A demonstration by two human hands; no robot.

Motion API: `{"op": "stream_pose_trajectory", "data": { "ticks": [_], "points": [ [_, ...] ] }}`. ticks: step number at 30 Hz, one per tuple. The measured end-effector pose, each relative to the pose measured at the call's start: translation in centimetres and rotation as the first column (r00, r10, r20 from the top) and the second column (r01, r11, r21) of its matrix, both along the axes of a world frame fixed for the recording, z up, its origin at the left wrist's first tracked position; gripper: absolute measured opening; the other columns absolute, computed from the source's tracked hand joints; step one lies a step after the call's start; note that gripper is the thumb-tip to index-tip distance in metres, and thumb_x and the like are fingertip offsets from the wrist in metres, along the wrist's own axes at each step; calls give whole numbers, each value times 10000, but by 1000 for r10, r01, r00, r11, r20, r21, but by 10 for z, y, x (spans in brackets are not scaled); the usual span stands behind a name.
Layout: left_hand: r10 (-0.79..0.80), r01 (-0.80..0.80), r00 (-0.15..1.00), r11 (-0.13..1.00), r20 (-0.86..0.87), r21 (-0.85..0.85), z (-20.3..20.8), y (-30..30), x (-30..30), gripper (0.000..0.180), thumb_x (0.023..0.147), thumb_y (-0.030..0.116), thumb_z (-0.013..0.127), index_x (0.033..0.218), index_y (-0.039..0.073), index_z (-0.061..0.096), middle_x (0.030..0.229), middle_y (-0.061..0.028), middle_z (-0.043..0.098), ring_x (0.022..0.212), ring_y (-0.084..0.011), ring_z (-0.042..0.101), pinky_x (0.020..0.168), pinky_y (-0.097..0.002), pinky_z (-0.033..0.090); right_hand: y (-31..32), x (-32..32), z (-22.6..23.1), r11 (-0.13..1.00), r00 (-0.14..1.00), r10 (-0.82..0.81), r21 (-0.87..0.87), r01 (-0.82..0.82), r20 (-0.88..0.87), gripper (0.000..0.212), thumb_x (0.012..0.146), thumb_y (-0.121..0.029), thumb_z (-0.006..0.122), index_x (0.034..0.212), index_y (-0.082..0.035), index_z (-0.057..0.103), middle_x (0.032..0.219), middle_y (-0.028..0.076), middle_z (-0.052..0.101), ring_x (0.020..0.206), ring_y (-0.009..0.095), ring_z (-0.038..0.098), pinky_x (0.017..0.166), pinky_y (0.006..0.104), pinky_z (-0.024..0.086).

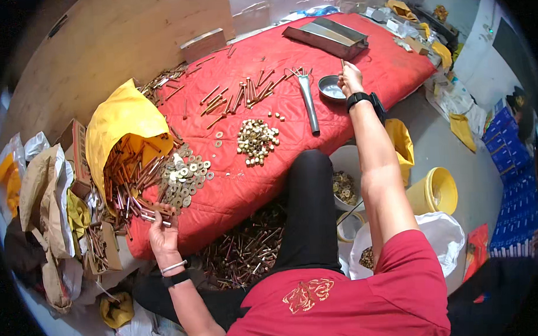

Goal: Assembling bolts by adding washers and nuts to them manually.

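Red quilt [225, 199] | left hand [163, 231] loosely curled around bolts [147, 218] | right hand [350, 79] pinching rod [342, 63]

left side: broad tan panel [122, 43] upright behind the quilt [222, 187], small wooden block [204, 47] standing close to it, brown cardboard box [78, 156] near a creased tan sack [35, 188], white plastic bag [138, 333] low down beside a crumpled yellow bag [117, 311]. right side: blue boxes [508, 159] stacked near the rim of view, red bag [476, 243] just beside them, yellow bucket [420, 195] tilted, yellow bag [462, 131] farther up on the grey floor [434, 153].
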State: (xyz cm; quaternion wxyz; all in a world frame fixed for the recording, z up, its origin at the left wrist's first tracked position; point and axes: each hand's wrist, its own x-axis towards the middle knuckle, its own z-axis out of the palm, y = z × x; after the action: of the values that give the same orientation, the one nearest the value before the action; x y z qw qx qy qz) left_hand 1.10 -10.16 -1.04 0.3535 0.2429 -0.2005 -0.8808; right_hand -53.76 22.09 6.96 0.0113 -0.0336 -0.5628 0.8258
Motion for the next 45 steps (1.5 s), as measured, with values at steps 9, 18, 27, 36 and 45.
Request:
{"op": "stream_pose_trajectory", "data": {
  "ticks": [9,18,27,36,45],
  "points": [
    [-85,111,984,980,-156,165,-3,31,-12,112,884,122,566,917,17,547,683,-49,526,467,-71,365,410,-202,290,-80,183,-8,423,503,864,565,-708,-16,324,859,-102,551,1179,-67,585,712,-46,559,558,26,461,468,170,342],
    [47,-42,999,986,-25,162,-3,48,18,137,823,0,547,944,-63,543,792,-142,580,594,-143,473,504,-243,381,-188,293,-66,257,105,961,966,16,-257,199,840,-201,561,993,-119,657,781,159,650,750,332,635,651,414,497],
    [-44,43,999,999,27,26,0,52,21,116,870,109,566,887,-5,565,594,-42,534,373,-37,316,341,-174,247,-213,299,-55,30,93,994,959,282,-59,146,779,-180,569,826,-90,674,735,146,646,720,317,649,612,428,520],
    [-316,316,949,948,-26,24,-7,37,19,142,881,164,562,874,22,561,523,22,439,333,-40,295,332,-177,235,-280,281,-34,-422,-90,839,747,514,536,239,692,-239,663,920,-173,696,925,61,657,898,257,620,752,381,503],
    [-354,355,935,935,16,-2,-19,25,2,93,873,153,566,845,65,549,527,29,452,333,-33,305,330,-170,249,-190,294,-51,9,-17,1000,915,-404,-17,150,881,-135,576,1007,-68,621,648,58,599,570,152,558,514,297,427]
  ]
}}
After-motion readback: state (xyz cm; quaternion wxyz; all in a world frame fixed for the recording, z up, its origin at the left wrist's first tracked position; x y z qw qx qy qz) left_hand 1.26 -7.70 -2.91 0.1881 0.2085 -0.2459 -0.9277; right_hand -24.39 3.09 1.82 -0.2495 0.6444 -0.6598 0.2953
